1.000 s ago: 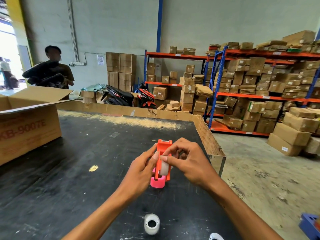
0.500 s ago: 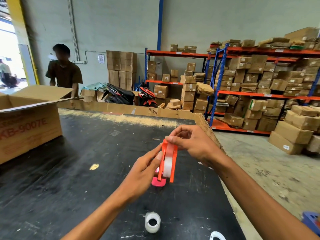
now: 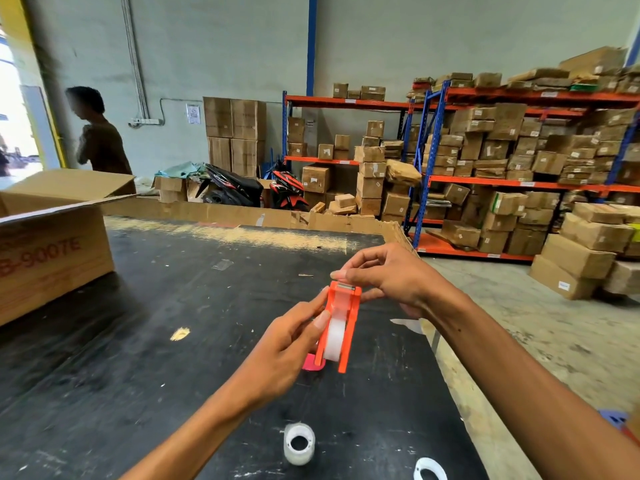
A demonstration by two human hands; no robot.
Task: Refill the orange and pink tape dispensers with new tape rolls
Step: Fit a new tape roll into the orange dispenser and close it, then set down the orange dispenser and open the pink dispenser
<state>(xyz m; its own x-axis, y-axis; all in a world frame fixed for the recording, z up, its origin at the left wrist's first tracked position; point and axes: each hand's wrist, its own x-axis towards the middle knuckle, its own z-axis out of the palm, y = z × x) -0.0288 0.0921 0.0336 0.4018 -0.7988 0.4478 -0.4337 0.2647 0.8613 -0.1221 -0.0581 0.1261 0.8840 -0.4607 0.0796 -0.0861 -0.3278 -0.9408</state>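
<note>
My left hand grips the orange tape dispenser by its side and holds it upright above the black table. A clear tape roll sits inside it. My right hand pinches the tape end at the dispenser's top, by the metal cutter. The pink dispenser lies on the table just behind the orange one, mostly hidden. A second clear tape roll stands on the table near me. A white empty core lies at the table's near right.
An open cardboard box stands on the table's left. A cardboard wall lines the table's far edge. A person stands beyond it on the left. Shelves of boxes fill the right; scooters are parked behind.
My right hand has moved from the roll up to the dispenser's top, drawing the tape end to the cutter. The dispenser now sits higher. The person at the back turned left.
</note>
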